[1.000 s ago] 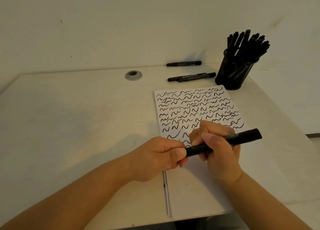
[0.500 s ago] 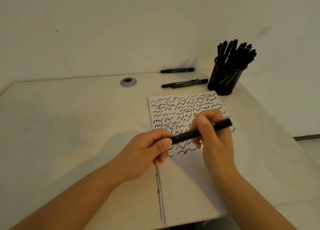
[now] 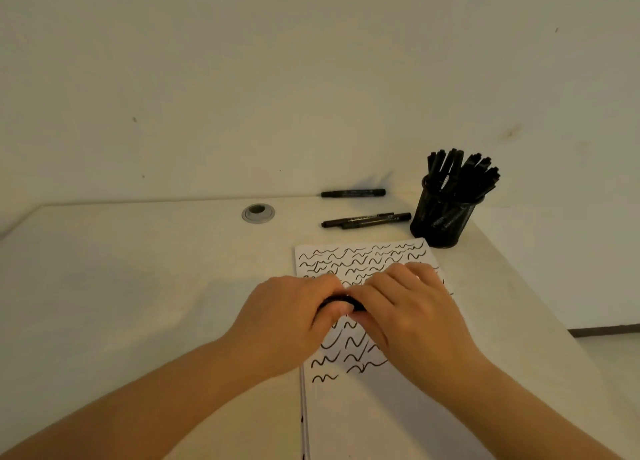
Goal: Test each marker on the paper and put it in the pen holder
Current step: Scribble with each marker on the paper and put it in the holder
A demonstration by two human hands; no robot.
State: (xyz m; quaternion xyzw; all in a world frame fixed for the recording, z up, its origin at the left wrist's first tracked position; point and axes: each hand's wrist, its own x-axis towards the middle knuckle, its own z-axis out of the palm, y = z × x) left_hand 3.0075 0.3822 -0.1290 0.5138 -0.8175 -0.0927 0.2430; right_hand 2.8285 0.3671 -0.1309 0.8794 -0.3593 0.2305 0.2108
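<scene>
Both hands have come together over the white sheet of paper [image 3: 363,421] since half a second ago — the left hand [image 3: 287,321] and right hand [image 3: 412,314] now meet knuckle to knuckle, fingers curled round the black marker [image 3: 341,302], of which only a short dark stretch shows between them. A moment back the marker stood out long and slanted from the right hand; now it is almost wholly covered. Whether its cap is on, I cannot tell.

The paper carries rows of black wavy test strokes, running under the hands.

Further back on the pale wooden desk [image 3: 121,304] lie two black markers side by side [image 3: 367,220], their white print too small to read, and a third black marker [image 3: 353,193] against the wall. Right of them stands the black mesh pen holder [image 3: 440,220], packed with upright markers — beside the paper's far corner. A grey round cable grommet [image 3: 258,213] sits to the left.
</scene>
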